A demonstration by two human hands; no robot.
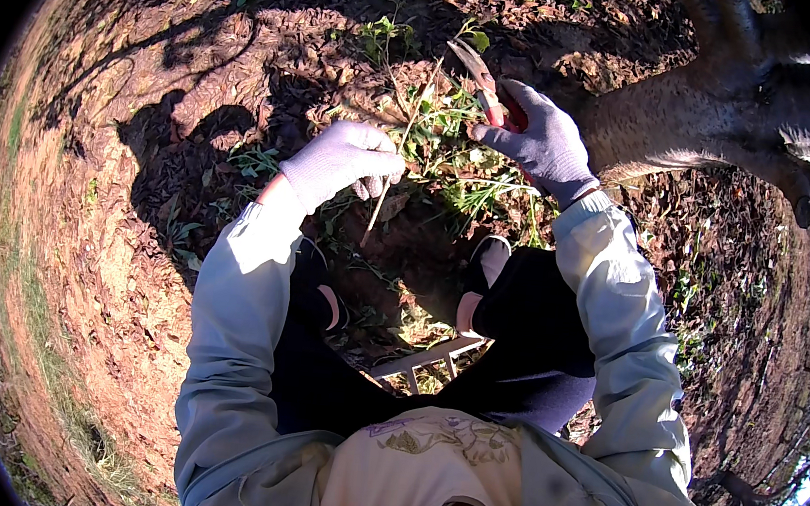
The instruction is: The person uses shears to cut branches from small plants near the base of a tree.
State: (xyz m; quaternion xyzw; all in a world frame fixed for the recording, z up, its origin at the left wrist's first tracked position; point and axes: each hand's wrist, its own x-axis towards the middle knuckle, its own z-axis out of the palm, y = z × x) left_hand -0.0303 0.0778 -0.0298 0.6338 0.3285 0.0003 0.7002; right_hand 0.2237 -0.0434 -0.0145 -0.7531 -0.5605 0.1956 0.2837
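My left hand, in a pale glove, has its fingers closed on a thin dry twig. The twig runs upward past the fingers and its lower end hangs below them. To the right, my gloved right hand is wrapped round the red handles of pruning shears. Their curved blade points up and to the left, apart from the twig. Part of the handles is hidden by the palm. Beneath and between both hands lies a heap of cut green stems and leaves.
A thick tree trunk with branches stands close to my right hand. A small leafy plant grows just beyond the hands. Between my legs shows a low slatted seat. Dry leaves cover the ground around.
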